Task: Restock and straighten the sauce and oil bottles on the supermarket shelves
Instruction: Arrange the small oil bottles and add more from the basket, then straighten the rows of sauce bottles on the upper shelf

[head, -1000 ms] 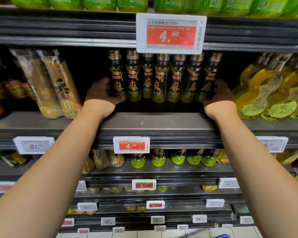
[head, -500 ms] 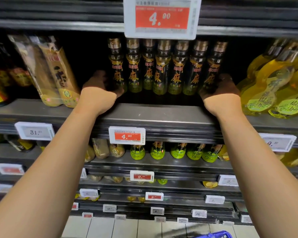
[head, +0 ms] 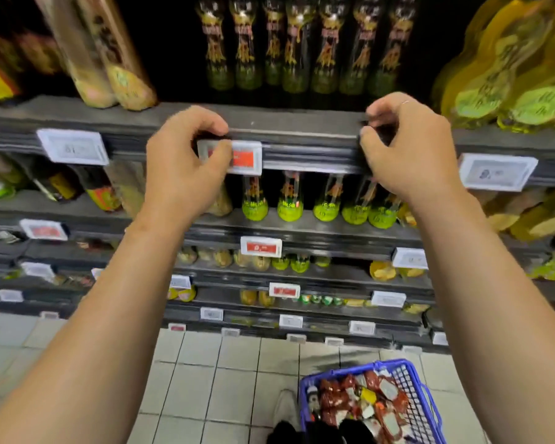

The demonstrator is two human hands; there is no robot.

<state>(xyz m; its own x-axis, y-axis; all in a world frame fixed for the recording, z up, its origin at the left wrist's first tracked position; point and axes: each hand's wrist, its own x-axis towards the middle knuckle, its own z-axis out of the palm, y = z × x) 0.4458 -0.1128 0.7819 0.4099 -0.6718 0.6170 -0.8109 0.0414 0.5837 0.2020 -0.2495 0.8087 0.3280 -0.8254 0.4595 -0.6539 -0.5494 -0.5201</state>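
Dark oil bottles (head: 298,43) stand in a row at twelve o'clock on the shelf (head: 295,123). Left hand (head: 183,165) and right hand (head: 410,149) hover before its edge, fingers curled, grasping nothing. At five o'clock, a blue basket (head: 414,389) holds red packets (head: 343,398).

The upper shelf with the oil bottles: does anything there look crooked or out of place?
Yes. Two tall beige bottles at the left lean sideways, while the dark bottles in the middle stand upright in an even row. The picture is blurred, so I cannot judge finer faults.
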